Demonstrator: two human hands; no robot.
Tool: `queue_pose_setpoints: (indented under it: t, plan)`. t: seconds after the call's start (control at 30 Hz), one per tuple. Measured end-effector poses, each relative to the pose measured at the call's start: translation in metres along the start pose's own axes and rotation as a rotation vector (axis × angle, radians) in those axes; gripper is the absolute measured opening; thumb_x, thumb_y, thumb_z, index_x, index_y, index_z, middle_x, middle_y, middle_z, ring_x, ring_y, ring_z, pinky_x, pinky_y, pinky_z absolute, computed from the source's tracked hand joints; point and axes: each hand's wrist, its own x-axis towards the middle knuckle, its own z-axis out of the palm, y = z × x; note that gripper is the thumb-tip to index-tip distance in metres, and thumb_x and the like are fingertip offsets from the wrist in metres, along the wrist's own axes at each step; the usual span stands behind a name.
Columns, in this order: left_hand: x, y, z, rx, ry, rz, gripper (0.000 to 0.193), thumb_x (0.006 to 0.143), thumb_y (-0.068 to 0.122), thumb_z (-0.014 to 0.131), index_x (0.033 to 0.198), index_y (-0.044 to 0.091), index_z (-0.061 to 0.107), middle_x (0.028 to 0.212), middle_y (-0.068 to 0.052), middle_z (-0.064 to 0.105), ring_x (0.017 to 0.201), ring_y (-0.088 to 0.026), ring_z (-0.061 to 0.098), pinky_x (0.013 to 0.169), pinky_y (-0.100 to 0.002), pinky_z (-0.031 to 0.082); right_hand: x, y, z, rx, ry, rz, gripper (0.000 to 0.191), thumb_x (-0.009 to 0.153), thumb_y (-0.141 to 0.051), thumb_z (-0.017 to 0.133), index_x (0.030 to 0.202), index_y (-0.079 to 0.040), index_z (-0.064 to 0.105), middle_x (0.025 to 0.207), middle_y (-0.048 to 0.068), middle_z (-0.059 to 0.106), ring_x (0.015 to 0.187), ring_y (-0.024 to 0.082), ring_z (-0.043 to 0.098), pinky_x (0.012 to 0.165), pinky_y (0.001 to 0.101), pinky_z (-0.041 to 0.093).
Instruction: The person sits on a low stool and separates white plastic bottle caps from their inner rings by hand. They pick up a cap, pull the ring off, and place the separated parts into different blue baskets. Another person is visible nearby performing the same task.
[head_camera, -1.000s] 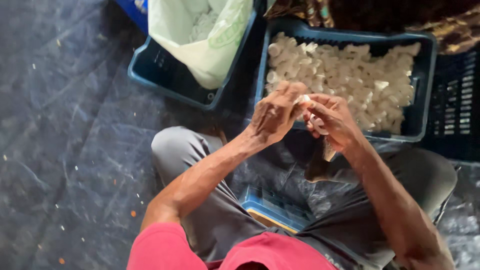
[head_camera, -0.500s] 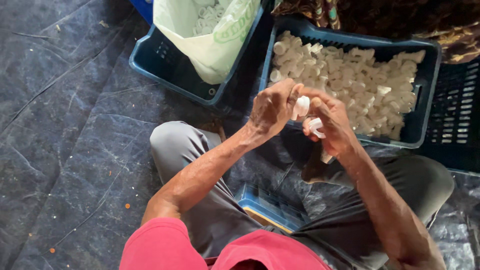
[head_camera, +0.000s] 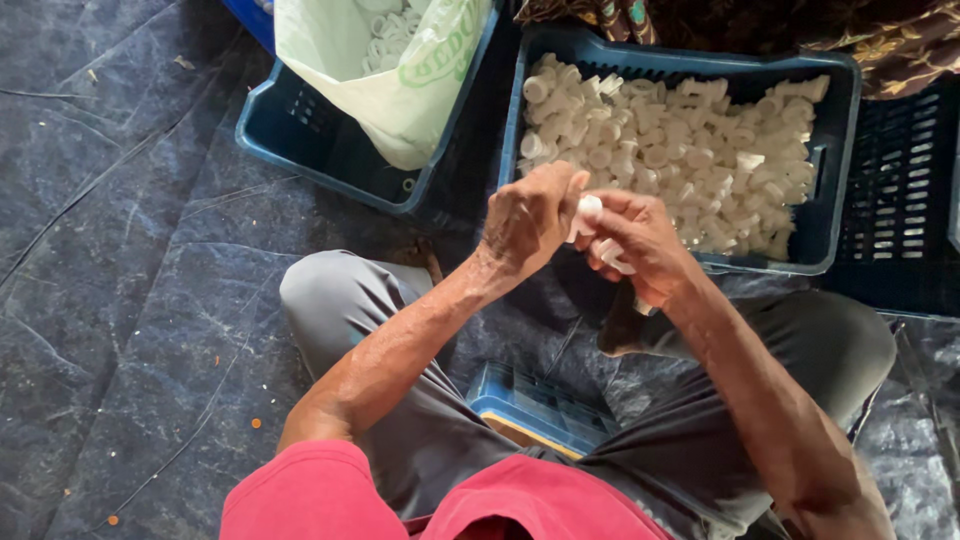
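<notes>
Left hand (head_camera: 528, 215) fingers pinch a small white plastic piece (head_camera: 588, 208), held up at chest height between both hands so the two can work on it together. Right hand (head_camera: 640, 240) is curled shut around more white pieces (head_camera: 610, 252), which poke out between its fingers; it looks like a small stock kept in the palm. Directly beyond the hands sits a blue crate (head_camera: 835, 150) heaped with the same white parts, close enough to reach while seated cross-legged. Left of it, a second blue crate (head_camera: 300, 130) holds a pale green bag (head_camera: 400, 80) with similar parts inside. A small blue tray (head_camera: 540, 405) rests between the legs. Dark tarp (head_camera: 120, 300) covers the floor.
</notes>
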Motion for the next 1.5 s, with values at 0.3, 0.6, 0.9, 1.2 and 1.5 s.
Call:
queue_pose_setpoints:
  t: [0.3, 0.6, 0.9, 1.2, 1.5]
  plan:
    - [0.008, -0.06, 0.024, -0.953, -0.632, -1.143, 0.082, 0.088, 0.086, 0.031, 0.063, 0.013, 0.058, 0.045, 0.0, 0.049, 0.027, -0.009, 0.037, 0.025, -0.025, 0.02, -0.02, -0.003, 0.012, -1.216, 0.092, -0.889, 0.051, 0.082, -0.005, 0.083, 0.13, -0.013, 0.067, 0.121, 0.008, 0.066, 0.093, 0.02, 0.067, 0.078, 0.0294, 0.056]
    - [-0.003, -0.024, 0.008, -0.958, -0.449, -0.246, 0.056, 0.103, 0.046, 0.073, 0.131, 0.005, 0.047, 0.105, -0.008, 0.066, 0.08, -0.012, 0.064, 0.064, -0.03, 0.058, -0.004, 0.004, -0.013, -0.336, 0.103, -0.399, 0.043, 0.097, -0.006, 0.07, 0.14, -0.007, 0.064, 0.095, 0.004, 0.067, 0.073, 0.008, 0.055, 0.065, 0.0237, 0.047]
    - [0.002, -0.027, 0.009, -0.904, -0.518, -0.721, 0.054, 0.102, 0.051, 0.051, 0.098, -0.001, 0.064, 0.063, -0.005, 0.06, 0.044, -0.017, 0.06, 0.036, -0.033, 0.049, -0.023, -0.008, -0.007, -0.914, 0.189, -0.732, 0.055, 0.088, -0.003, 0.075, 0.14, -0.009, 0.058, 0.123, 0.009, 0.068, 0.084, 0.018, 0.069, 0.073, 0.0311, 0.058]
    - [0.006, -0.024, 0.007, -1.038, -0.506, -0.965, 0.061, 0.098, 0.059, 0.037, 0.115, 0.006, 0.062, 0.079, -0.005, 0.074, 0.052, -0.019, 0.068, 0.048, -0.034, 0.059, -0.019, -0.005, -0.009, -0.955, 0.14, -0.875, 0.053, 0.091, -0.001, 0.074, 0.141, -0.007, 0.055, 0.131, 0.013, 0.066, 0.105, 0.025, 0.071, 0.08, 0.0338, 0.06]
    - [0.005, -0.018, 0.007, -0.929, -0.509, -0.611, 0.033, 0.102, 0.041, 0.055, 0.101, 0.008, 0.056, 0.066, -0.003, 0.058, 0.048, -0.017, 0.058, 0.043, -0.031, 0.05, -0.015, -0.006, -0.024, -0.635, 0.194, -0.772, 0.047, 0.092, -0.007, 0.076, 0.137, -0.005, 0.061, 0.112, 0.008, 0.069, 0.095, 0.017, 0.067, 0.08, 0.0291, 0.057]
